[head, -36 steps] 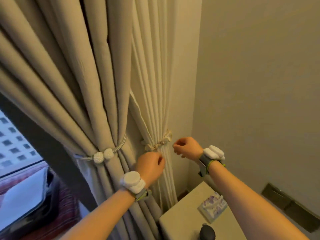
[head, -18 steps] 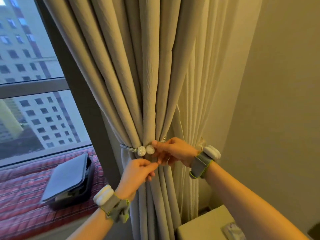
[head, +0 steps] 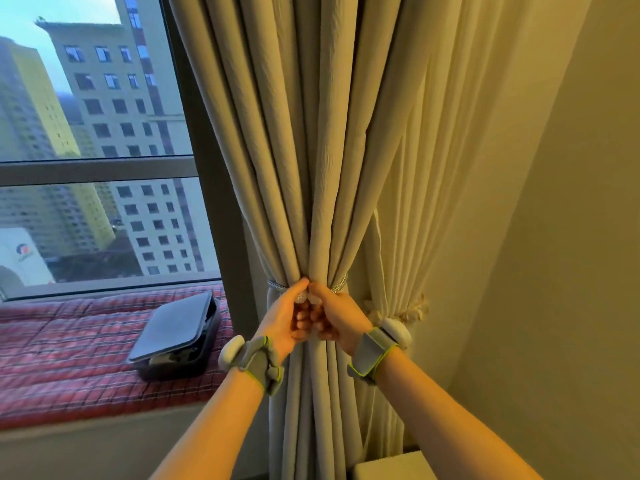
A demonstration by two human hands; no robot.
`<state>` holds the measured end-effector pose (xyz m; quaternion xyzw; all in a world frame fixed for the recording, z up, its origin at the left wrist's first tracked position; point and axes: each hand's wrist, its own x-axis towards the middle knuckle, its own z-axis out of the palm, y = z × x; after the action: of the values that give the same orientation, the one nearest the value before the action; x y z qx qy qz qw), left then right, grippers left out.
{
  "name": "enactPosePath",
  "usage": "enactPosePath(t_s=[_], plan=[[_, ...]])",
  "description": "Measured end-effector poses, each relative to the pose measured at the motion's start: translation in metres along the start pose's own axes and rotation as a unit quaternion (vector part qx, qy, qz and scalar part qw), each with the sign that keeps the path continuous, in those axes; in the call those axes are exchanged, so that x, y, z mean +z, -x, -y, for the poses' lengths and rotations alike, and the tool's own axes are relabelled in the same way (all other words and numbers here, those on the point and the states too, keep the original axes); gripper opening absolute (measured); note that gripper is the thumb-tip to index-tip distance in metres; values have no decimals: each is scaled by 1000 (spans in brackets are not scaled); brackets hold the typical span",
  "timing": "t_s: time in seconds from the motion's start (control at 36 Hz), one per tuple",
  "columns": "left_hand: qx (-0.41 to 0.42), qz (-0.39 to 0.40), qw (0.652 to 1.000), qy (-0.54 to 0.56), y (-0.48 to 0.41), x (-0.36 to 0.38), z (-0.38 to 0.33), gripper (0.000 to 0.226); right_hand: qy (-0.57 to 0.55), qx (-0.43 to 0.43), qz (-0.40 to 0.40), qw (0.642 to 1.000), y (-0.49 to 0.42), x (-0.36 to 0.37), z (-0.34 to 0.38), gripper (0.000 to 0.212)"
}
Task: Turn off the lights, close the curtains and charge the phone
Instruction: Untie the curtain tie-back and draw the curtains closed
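Beige, thickly woven cloth fills the head view: the heavy curtain is gathered into a tight bundle beside the window and is cinched at its waist by a silvery rope tieback. The tieback's two beaded balls are pinched where they meet. One is grasped by the left hand and the other by the right hand, with the curled fingers of both pressed together in front of the folds. A sheer curtain is hung behind, bound by its own fabric tie near the wall. A dark case is laid on the plaid window-seat cover. No phone or light switch is shown.

The parting of the balls is judged to be the step in hand. If they are pulled unevenly, the cord could be flicked loose and dropped behind the folds. If cloth is caught in the grip, the curtain could be tugged hard against its unseen rail.
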<state>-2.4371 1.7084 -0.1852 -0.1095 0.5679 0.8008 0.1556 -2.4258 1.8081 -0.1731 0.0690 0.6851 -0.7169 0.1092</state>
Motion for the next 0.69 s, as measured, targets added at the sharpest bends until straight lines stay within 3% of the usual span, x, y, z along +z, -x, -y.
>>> enactPosePath(t_s=[0.22, 0.47, 0.56, 0.61, 0.69], plan=[[32, 17, 994, -100, -13, -3, 1, 51, 45, -13, 31, 998, -13, -10, -3, 33], [-9, 81, 991, -105, -25, -6, 1, 58, 41, -19, 100, 994, -25, -19, -4, 43], [-20, 108, 993, -49, -27, -8, -3, 57, -19, -5, 138, 990, -29, -22, -2, 47], [-29, 142, 988, 55, -27, -12, -10, 50, -135, 14, 178, 975, -32, -26, 1, 52], [-18, 129, 983, 127, -30, -17, -14, 49, -211, 14, 173, 962, -37, -26, 1, 52]])
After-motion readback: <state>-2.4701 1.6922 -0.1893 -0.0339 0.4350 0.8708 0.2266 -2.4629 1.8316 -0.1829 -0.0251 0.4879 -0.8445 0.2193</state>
